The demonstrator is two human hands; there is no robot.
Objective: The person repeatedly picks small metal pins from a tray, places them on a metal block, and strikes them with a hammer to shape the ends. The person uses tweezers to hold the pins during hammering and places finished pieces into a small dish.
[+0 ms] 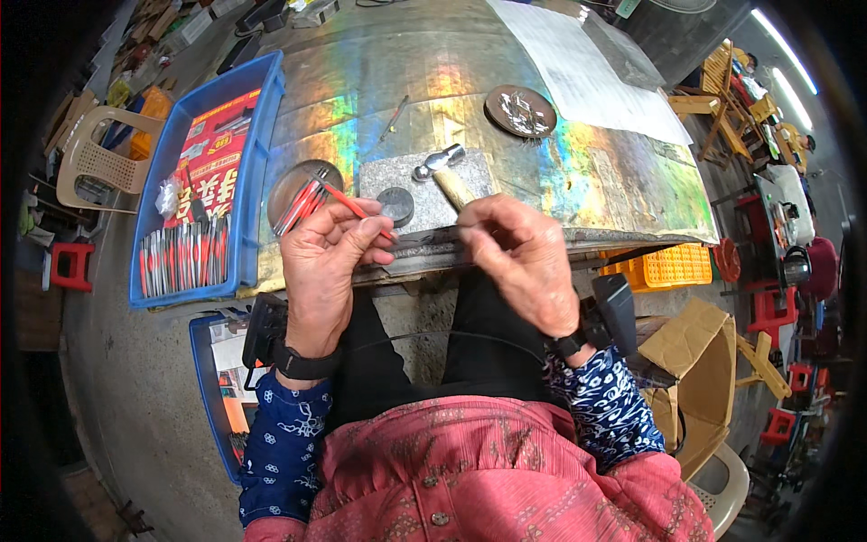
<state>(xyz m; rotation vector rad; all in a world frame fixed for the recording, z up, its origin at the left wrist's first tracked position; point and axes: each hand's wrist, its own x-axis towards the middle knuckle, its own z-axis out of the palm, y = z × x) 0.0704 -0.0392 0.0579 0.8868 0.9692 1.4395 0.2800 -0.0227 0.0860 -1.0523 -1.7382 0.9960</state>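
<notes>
the left hand [330, 248] pinches a thin red tool [345, 200], its far end toward ten o'clock. the right hand [519, 257] is curled; i can't tell if it grips the hammer [452, 184] at its eleven o'clock. a round dish [289, 185] of more tools sits at the left hand's eleven.

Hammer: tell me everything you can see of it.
The hammer has a shiny, metal-looking head, rounded at its left end, and a pale, wood-looking handle. Its head lies on the grey slab, handle slanting toward the person. The right hand hides the handle's near end; whether it grips is unclear.
</notes>
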